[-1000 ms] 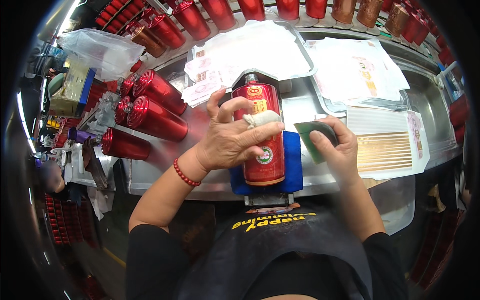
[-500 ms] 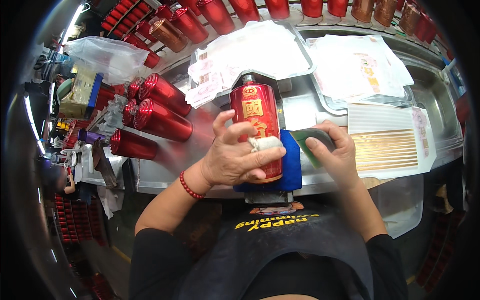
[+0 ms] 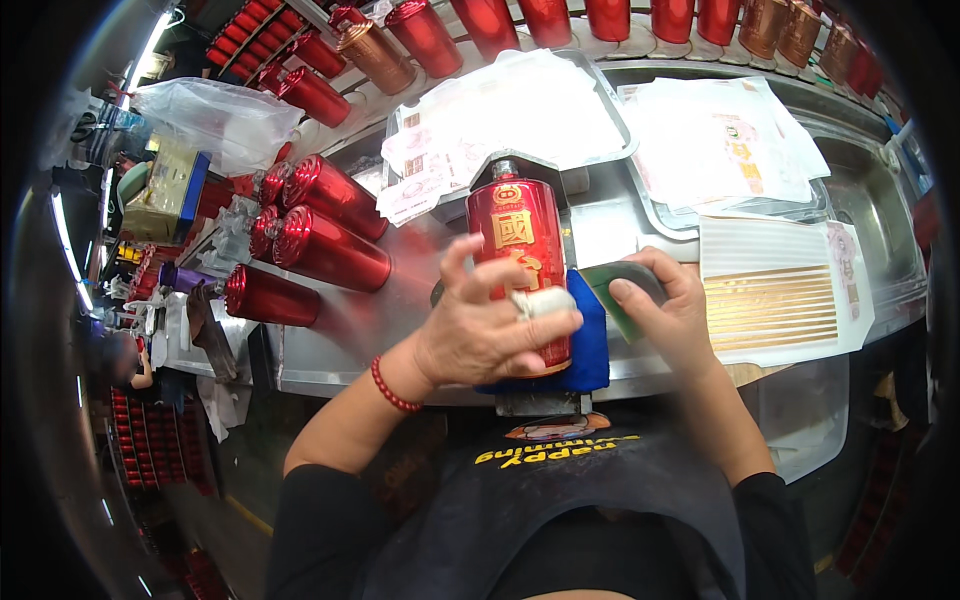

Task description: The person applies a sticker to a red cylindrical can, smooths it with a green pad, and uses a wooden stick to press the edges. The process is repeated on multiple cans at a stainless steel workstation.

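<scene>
A glossy red bottle [image 3: 512,205] with gold characters lies on a blue cloth [image 3: 592,335], its neck pointing away from me. My left hand [image 3: 490,315] is over its lower half, fingers spread and a white wrap round one finger. Nothing is gripped in that hand; whether its fingertips touch the bottle I cannot tell. To the right of the bottle, my right hand [image 3: 672,298] pinches a scraper [image 3: 618,290] with a dark back and a green blade. The blade hangs near the cloth's edge.
Several red bottles [image 3: 335,247] lie at the left. Trays of paper sheets [image 3: 520,100] stand beyond the bottle, and gold-striped sheets [image 3: 770,300] lie at the right. Red and copper bottles [image 3: 375,55] line the far conveyor. A steel sink [image 3: 860,180] is at the far right.
Bottles on the far conveyor have moved to the right. My left hand has shifted slightly over the bottle, and the scraper has turned a little in my right hand. The whole view has shifted slightly.
</scene>
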The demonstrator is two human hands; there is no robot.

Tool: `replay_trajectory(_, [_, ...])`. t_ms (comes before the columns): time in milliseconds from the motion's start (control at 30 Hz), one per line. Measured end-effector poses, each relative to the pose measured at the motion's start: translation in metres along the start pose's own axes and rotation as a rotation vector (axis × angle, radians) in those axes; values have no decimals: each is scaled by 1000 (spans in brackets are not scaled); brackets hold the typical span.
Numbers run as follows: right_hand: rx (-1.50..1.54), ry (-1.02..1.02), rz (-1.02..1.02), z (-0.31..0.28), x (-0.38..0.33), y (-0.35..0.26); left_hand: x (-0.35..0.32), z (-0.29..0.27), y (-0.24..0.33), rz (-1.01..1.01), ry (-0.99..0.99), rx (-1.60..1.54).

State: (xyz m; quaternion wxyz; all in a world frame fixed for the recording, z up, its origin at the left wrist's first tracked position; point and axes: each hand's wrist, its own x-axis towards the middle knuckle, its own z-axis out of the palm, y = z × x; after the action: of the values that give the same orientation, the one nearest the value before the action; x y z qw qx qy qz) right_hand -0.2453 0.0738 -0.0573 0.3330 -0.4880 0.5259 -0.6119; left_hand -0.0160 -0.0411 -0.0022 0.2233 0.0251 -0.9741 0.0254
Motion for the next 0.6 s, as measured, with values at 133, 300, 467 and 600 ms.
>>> replay_trajectory(133, [33, -97, 51, 5, 7, -16, -16, -3, 19, -94, 14, -74])
replay_trajectory(300, [-422, -31, -450, 27, 39, -23, -62, 30, 42, -540, 239, -68])
replay_trajectory(467, [-322, -627, -747, 44, 13, -58, -62, 29, 55, -668, 148, -25])
replay_trajectory(600, [-622, -62, -667, 44, 21, -39, -51, 22, 58, -672, 212, 46])
